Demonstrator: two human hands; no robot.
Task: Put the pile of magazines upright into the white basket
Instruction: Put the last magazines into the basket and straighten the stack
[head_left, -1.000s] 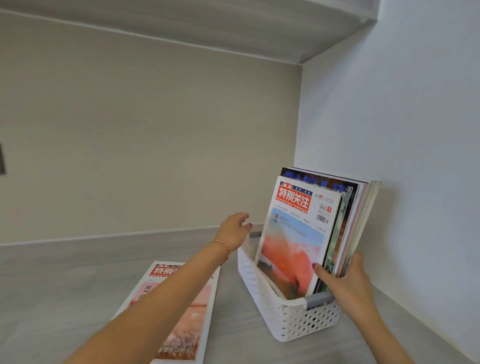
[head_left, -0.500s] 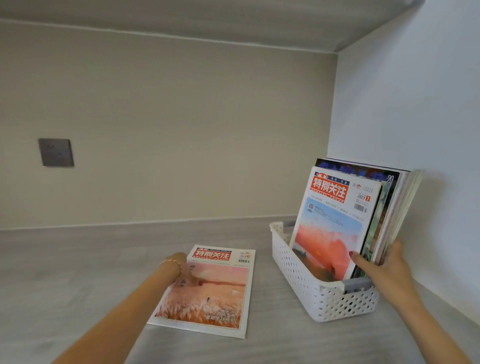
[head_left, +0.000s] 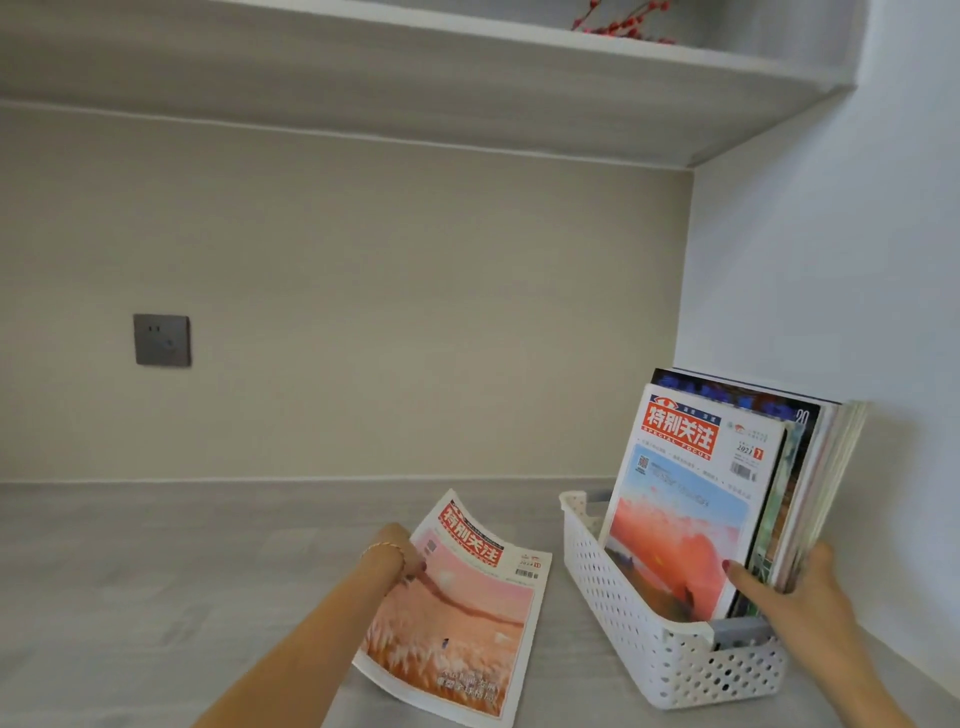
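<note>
Now the left hand (head_left: 397, 553) fingers pinch the last magazine (head_left: 457, 613), apparently lifting its formerly flat edge.

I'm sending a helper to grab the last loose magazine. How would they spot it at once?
On the grey counter, look left of the white basket. The loose magazine has a pink-orange cover, its left edge lifted by the left hand; the others stand upright in the basket.

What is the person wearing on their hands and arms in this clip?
Both forearms are bare, with no sleeves in view. The left hand has a thin gold-coloured bracelet at the wrist. Dark red nail polish shows on both it and the right hand. No rings or watch are visible.
</note>
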